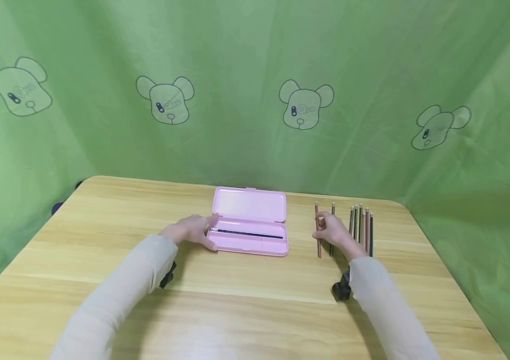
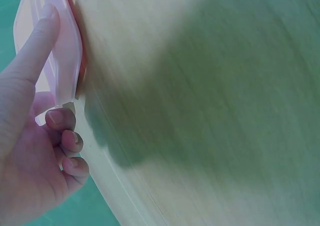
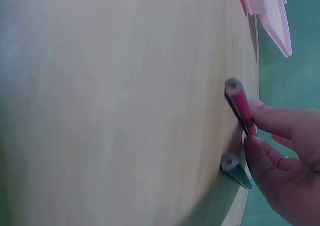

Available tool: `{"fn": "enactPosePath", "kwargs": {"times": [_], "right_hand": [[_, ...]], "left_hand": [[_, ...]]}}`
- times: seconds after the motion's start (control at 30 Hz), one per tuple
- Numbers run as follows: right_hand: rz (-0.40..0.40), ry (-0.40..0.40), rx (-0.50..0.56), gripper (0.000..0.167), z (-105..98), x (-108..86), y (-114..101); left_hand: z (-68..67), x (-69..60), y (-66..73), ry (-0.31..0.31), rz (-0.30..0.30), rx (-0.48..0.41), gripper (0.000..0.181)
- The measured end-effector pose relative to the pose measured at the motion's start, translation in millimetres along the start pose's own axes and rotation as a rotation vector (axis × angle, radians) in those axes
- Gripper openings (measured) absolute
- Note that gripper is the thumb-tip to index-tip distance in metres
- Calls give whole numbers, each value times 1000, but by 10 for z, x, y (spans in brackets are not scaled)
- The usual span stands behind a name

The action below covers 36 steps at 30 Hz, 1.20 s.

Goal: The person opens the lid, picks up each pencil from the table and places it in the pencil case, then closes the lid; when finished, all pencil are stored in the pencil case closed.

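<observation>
An open pink pencil case (image 1: pixel 250 246) lies on the table, lid folded back, with one dark pencil (image 1: pixel 248 233) lengthwise inside. My left hand (image 1: pixel 193 231) holds the case by its left end; in the left wrist view the thumb (image 2: pixel 42 33) lies along its side, and the other fingers curl near its corner. Between thumb and fingertips, my right hand (image 1: pixel 333 231) pinches a red pencil (image 3: pixel 242 106), right of the case. A dark green pencil (image 3: pixel 235 170) lies just beside it, partly behind the hand in the head view.
Several more pencils (image 1: pixel 361 215) lie side by side right of my right hand, partly covered by the wrist. The wooden table (image 1: pixel 237 310) ends at a green curtain (image 1: pixel 237 150) behind the case. Black wrist cameras (image 1: pixel 341 290) hang under both forearms.
</observation>
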State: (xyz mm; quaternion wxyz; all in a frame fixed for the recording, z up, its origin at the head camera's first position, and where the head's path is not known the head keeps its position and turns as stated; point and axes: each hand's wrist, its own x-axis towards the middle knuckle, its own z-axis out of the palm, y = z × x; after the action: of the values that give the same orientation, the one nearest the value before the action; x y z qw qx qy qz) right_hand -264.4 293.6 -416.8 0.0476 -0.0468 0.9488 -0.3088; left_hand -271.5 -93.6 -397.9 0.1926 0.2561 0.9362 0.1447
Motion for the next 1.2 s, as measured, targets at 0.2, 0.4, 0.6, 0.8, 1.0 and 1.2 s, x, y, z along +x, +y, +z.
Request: {"fn": "enactPosePath", "kwargs": {"times": [0.2,0.4,0.6,0.8,1.0,1.2], "right_hand": [[5,0,6,59,25,9,-17],[39,-5,11,54,60,27,-25],[83,-20,69,54,81,17,-24],[55,0,61,43,99,3,-39],[2,29,98,44,110,6,-60],[-34,73,157,43,87,8,-108]], "left_hand": [[4,0,7,3,-2,3,99],[8,7,6,5,8,4,99],[16,18,-7,7,11,13,99],[27,21,-16,4,18,13,99],[27,22,-20,7,14,17,100],[22,40,-24,10,13,21,101]]}}
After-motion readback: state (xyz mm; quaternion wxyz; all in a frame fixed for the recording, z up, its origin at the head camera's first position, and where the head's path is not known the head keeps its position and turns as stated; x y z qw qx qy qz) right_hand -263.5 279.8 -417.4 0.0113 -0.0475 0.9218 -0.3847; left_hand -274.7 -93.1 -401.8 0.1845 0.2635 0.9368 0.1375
